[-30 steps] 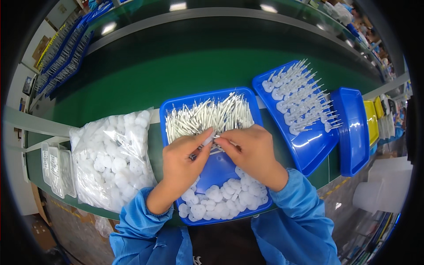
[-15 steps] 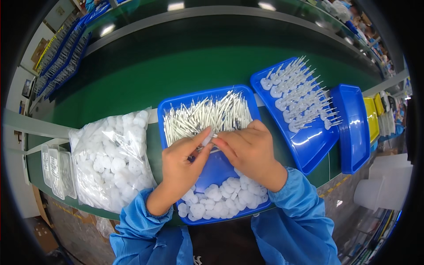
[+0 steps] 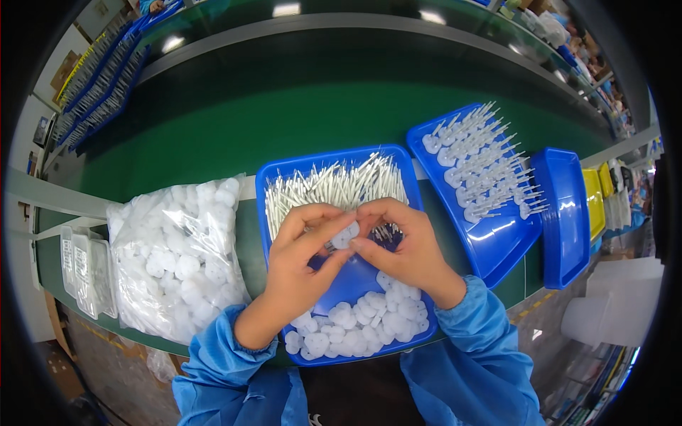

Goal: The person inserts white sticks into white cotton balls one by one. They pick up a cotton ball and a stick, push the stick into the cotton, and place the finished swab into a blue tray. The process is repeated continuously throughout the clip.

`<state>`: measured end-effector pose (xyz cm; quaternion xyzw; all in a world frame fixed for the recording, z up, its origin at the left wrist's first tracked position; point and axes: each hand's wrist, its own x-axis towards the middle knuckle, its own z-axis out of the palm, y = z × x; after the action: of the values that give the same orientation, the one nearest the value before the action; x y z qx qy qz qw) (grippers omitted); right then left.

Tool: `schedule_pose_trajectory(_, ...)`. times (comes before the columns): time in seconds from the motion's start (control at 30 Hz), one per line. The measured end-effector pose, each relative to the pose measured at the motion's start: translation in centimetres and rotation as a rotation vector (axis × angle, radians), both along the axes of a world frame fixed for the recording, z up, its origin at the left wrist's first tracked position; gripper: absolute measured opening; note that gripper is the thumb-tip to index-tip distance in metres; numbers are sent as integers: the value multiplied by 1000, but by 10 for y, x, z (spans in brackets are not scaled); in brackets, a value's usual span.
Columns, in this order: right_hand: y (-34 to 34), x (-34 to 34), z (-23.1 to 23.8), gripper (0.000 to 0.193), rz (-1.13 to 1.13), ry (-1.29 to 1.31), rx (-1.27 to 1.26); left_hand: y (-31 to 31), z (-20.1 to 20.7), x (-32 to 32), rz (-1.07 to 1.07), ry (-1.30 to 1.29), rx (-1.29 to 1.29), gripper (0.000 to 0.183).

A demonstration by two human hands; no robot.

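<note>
Over the middle of a blue tray [image 3: 339, 285], my left hand [image 3: 297, 263] and my right hand [image 3: 410, 250] meet fingertip to fingertip. A small white round plastic disc [image 3: 346, 235] is pinched between them, its flat face turned up toward me. Both thumbs and index fingers close on it from either side; whether a rod is joined to it is hidden by the fingers. Behind my hands, the tray's far half holds a heap of thin white rods [image 3: 334, 183]. Loose white discs [image 3: 362, 321] lie piled at its near end.
At right, a tilted blue tray [image 3: 503, 245] carries rows of discs with upright rods [image 3: 483, 167]. Another blue tray [image 3: 566, 220] stands beyond it. A clear bag of white discs [image 3: 174, 255] sits left, beside clear plastic boxes [image 3: 89, 273]. Stacked filled trays [image 3: 106, 96] stand far left.
The held white disc has turned so its flat face shows. My right hand's fingers have come up around its right side, and both hands have shifted slightly.
</note>
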<state>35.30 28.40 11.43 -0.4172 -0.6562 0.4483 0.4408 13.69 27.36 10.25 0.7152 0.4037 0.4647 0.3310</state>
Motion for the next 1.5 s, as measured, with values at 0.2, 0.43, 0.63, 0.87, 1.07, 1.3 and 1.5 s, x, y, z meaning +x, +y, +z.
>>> schedule_pose_trajectory(0.2, -2, -5, -2, 32, -3, -33, -17, -5, 2, 9, 54, 87, 137, 62)
schedule_pose_trajectory(0.43, -4, 3, -10, 30, 120, 240, -188, -2, 0, 6, 79, 109, 243, 65)
schedule_pose_trajectory(0.63, -4, -2, -1, 29, 99, 123, -15, -4, 3, 8, 110, 147, 269, 61)
schedule_pose_trajectory(0.87, -6, 3, -2, 19, 11, 208, -247, -2, 1, 11, 45, 104, 311, 59)
schedule_pose_trajectory(1.07, -10, 27, 13, 22, -69, -533, 373, 7, -4, -12, 32, -82, 177, 31)
schedule_pose_trajectory(1.3, -18, 12, 11, 31, 47, -831, 480, 2, -9, -7, 38, -436, -314, 37)
schedule_pose_trajectory(1.5, 4, 17, 18, 27, -1, 327, -167, 6, -1, 3, 52, -388, -362, 44)
